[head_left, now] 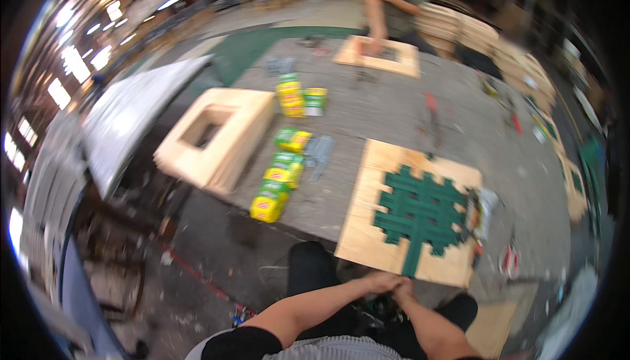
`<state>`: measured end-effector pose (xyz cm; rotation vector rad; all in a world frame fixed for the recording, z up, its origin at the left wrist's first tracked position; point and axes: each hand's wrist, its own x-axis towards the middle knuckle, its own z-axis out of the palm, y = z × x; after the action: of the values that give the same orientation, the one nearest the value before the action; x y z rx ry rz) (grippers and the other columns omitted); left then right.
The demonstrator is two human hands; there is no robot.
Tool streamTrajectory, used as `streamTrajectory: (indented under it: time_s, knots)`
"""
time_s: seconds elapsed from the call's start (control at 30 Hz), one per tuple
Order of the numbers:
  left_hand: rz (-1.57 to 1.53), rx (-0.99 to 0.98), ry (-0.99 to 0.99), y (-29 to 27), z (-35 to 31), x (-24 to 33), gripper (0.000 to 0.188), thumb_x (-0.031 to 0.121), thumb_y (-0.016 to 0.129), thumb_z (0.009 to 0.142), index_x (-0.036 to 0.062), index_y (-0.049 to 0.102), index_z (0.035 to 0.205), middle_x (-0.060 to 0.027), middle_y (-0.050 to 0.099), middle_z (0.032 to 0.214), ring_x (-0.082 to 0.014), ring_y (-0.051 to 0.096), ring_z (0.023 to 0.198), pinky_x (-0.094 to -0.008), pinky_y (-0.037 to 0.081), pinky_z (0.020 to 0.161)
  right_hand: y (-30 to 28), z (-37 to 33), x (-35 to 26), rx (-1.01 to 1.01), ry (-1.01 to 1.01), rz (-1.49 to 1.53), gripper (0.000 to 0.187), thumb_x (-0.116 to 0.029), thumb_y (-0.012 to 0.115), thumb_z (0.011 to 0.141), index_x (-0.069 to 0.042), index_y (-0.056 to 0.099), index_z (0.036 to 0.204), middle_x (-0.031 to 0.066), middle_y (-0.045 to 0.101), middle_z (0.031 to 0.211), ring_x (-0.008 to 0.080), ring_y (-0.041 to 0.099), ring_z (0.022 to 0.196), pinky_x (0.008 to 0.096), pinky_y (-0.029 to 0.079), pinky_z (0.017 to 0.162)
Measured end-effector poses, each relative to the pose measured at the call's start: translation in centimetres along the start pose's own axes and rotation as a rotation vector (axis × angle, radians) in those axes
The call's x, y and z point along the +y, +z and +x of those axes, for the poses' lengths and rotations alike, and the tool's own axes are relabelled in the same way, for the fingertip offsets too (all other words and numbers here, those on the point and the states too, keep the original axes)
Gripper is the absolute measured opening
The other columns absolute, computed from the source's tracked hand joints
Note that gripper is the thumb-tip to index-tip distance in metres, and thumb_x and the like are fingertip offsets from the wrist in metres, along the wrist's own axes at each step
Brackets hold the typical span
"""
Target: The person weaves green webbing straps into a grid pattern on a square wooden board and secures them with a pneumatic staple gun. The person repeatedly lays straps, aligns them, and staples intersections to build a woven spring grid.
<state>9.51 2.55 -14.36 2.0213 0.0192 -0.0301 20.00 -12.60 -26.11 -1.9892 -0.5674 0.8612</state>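
Green webbing straps [423,206] are woven over and under each other across a square wooden board [361,193] at the table's near edge. One strap end [412,260] runs from the weave over the board's front edge toward my hands. My left hand [380,282] and my right hand [402,288] meet just below that edge, over my lap. Both look closed, the right one at the strap's end. What the left fingers hold is hidden, and the hands are slightly blurred.
Stacked wooden frames [246,114] with rectangular openings stand at left. Yellow-green packages [270,199] and grey strips [319,153] lie between the stack and my board. A clear plastic bag [486,210] and red-handled tool [508,260] lie right. Across the table, another person [400,6] handles a frame [407,61].
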Motion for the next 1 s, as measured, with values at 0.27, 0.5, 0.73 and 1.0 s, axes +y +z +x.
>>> streamTrajectory:
  time_s: [0.27, 0.5, 0.73, 1.0]
  knots:
    - [-0.002, 0.099, -0.243, -0.4, -3.1, -1.1, 0.045, 0.046, 0.044, 0.107, 0.0161, 0.069, 0.130, -0.0187, 0.066, 0.133, -0.0390, 0.059, 0.125, -0.0435, 0.045, 0.107, 1.9, -4.6, -9.6, -0.115, -0.033, -0.643, 0.031, -0.026, 0.066, 0.088, -0.003, 0.073, 0.107, 0.0232, 0.072, 0.110, 0.0406, 0.064, 0.114, 0.0498, 0.050, 0.099]
    - [0.135, 0.106, -0.218, -1.0, -3.4, -1.9, 0.041, 0.044, 0.048, 0.107, 0.0184, 0.068, 0.131, -0.0140, 0.065, 0.136, -0.0371, 0.058, 0.127, -0.0440, 0.044, 0.109, -10.9, -9.2, -20.8, -0.441, 0.108, -0.036, 0.034, -0.027, 0.071, 0.093, 0.001, 0.071, 0.112, 0.0146, 0.075, 0.092, 0.0259, 0.072, 0.089, 0.0364, 0.056, 0.082]
    - [0.178, 0.093, -0.188, -0.2, -2.4, -2.3, 0.051, 0.050, 0.043, 0.107, 0.0236, 0.053, 0.149, -0.0093, 0.051, 0.154, -0.0346, 0.045, 0.142, -0.0450, 0.037, 0.117, -23.7, 7.1, -21.7, 0.491, -0.019, -0.427, 0.037, -0.021, 0.079, 0.088, 0.006, 0.069, 0.111, 0.0130, 0.074, 0.096, 0.0197, 0.070, 0.083, 0.0367, 0.056, 0.076]
    - [0.323, 0.133, -0.180, -0.8, -2.3, -2.2, 0.058, 0.054, 0.045, 0.105, 0.0180, 0.049, 0.150, -0.0115, 0.046, 0.158, -0.0353, 0.041, 0.145, -0.0470, 0.034, 0.120, -22.8, 9.8, -23.8, 0.328, 0.140, 0.276, 0.027, -0.005, 0.076, 0.083, 0.003, 0.063, 0.105, 0.0117, 0.068, 0.086, 0.0218, 0.067, 0.070, 0.0383, 0.056, 0.060]
